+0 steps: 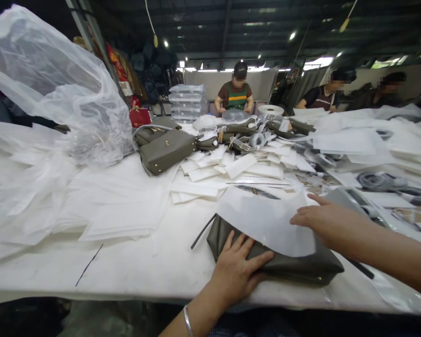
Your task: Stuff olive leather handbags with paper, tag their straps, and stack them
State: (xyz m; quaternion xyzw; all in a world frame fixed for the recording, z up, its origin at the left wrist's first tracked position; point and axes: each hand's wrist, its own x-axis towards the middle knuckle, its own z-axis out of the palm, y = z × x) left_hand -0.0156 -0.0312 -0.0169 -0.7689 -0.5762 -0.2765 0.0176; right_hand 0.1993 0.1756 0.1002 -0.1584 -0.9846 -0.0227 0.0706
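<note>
An olive-green handbag [294, 269] lies on its side near the front edge of the table, a thin strap sticking out to its left. Over its upper face rests a curved white sheet [262, 220]. My left hand [236, 264] lies on the bag's near side with its fingers spread, a silver bangle on the wrist. At the sheet's right edge, my right hand [321, 217] has its fingers stretched out, touching or just above the sheet; I cannot tell which.
A stack of white sheets [122, 201] and a clear plastic bag [55, 79] lie left. Another olive handbag [168, 150] sits farther back, beside scattered white paper pieces [240, 166]. Coiled grey straps [379, 180] lie right. Across the table a co-worker [234, 93] works; others are at right.
</note>
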